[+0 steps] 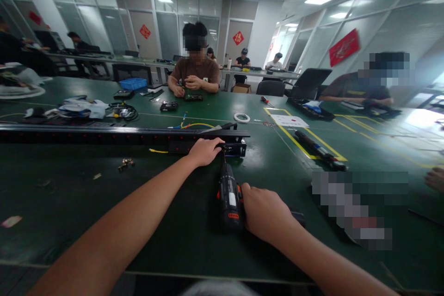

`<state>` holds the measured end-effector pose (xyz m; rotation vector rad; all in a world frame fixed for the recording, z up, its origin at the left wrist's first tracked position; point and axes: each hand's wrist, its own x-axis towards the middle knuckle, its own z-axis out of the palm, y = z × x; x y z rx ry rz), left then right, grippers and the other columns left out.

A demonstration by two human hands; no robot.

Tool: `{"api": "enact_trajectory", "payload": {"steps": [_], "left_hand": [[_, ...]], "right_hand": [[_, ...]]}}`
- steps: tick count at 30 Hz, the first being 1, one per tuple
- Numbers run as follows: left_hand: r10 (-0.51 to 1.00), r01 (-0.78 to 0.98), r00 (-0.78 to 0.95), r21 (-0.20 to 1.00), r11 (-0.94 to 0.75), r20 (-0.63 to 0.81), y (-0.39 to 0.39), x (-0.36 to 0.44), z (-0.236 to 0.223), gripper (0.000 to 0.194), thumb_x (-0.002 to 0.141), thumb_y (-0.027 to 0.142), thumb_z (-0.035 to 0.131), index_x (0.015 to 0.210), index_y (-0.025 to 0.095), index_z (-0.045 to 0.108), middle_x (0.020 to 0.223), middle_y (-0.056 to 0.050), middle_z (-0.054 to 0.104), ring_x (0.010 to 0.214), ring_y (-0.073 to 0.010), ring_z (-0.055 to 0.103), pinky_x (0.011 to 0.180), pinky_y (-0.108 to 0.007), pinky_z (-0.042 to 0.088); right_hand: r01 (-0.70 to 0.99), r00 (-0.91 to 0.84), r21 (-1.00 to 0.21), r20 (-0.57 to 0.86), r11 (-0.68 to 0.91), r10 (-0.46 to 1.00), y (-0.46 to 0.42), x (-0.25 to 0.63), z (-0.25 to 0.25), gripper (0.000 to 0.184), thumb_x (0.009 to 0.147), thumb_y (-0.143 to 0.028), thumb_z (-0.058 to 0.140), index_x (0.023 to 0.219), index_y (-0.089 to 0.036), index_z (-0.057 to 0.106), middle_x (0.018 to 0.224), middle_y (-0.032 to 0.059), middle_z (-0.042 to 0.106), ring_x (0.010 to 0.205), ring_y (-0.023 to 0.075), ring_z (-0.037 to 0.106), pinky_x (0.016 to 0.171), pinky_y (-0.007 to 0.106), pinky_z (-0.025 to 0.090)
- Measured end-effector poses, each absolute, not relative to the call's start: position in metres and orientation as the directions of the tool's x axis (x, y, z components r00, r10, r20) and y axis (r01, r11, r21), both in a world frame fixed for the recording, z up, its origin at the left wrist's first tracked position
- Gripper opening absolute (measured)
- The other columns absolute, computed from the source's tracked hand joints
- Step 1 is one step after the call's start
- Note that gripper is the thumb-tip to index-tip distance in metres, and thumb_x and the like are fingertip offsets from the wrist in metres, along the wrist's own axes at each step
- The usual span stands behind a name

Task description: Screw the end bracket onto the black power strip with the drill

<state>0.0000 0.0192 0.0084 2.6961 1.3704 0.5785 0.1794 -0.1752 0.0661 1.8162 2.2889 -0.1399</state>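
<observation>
My right hand (265,210) is wrapped round the grip of a black-and-orange cordless drill (229,194). The drill lies low over the table, its bit pointing away from me at the end of a long black metal rail (104,135). At that end, my left hand (204,151) is closed on the rail, with thumb and forefinger close to the bit's tip. Whether a small screw sits between those fingertips is hidden. A yellow wire (158,151) sticks out beside the left hand, and more coloured wires (194,125) rise behind the rail.
Small brass parts (125,164) lie on the green table (166,245), left of the drill. Tape roll (242,118), screwdriver (265,100) and a black device (319,149) lie beyond to the right. Cable bundles (81,107) lie behind the rail. A co-worker (196,67) sits opposite.
</observation>
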Motion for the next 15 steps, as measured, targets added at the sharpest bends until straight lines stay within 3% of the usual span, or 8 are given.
{"api": "enact_trajectory", "payload": {"steps": [15], "left_hand": [[0.787,0.770,0.531,0.210,-0.603,0.313,0.0208,0.0002,0.0061,0.035,0.105,0.037,0.047,0.138,0.030,0.056,0.126,-0.004,0.074,0.120,-0.0250,0.067,0.105,-0.041,0.044]], "right_hand": [[0.970,-0.211,0.067,-0.235,0.233,0.949,-0.1747,0.1792,0.0649,0.028,0.082,-0.013,0.059,0.111,-0.014,0.060,0.097,0.0165,0.075,0.091,0.0341,0.076,0.073,0.041,0.056]]}}
